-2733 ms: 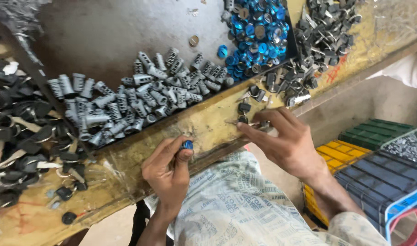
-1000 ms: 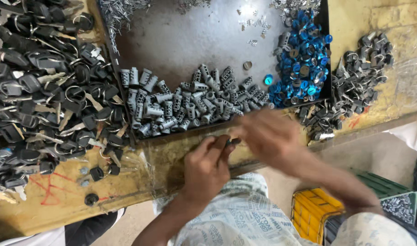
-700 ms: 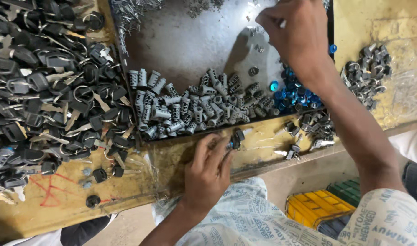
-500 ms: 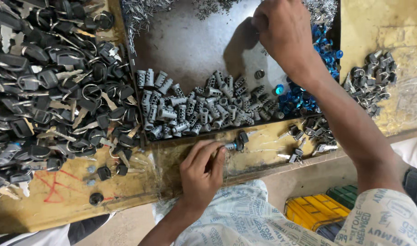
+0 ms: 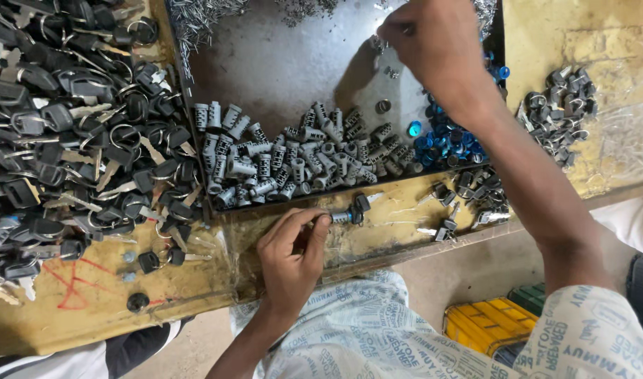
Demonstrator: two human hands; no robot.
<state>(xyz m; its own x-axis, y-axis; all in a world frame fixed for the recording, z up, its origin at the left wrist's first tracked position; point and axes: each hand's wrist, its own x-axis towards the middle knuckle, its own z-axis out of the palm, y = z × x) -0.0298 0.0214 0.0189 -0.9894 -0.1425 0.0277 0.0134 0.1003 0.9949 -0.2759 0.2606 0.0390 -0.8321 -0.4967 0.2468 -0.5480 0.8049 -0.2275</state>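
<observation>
Pinching a grey lock cylinder (image 5: pixel 341 217) with a black-headed key in it, left hand (image 5: pixel 292 260) at the near edge of the counter (image 5: pixel 89 309), fingertips (image 5: pixel 324 220) closed on the cylinder's end, the piece lying flat on the yellowed top just outside the dark tray (image 5: pixel 279 63). Reaching far across with the right hand (image 5: pixel 434 42) to the tray's back edge, fingers bunched over the heap of small metal pins (image 5: pixel 209 17); grip narrow, whether a pin is already between the fingertips cannot be told. Best done, judging by this, by keeping the cylinder steady and level, taking one pin only rather than a clump, and lifting clear of the grey cylinders (image 5: pixel 286 158) heaped in the tray's middle and the blue caps (image 5: pixel 448 137) toward its right edge. Black-headed keys (image 5: pixel 61 133) piled along the counter's left edge, darker small parts (image 5: pixel 560 105) at the right.
</observation>
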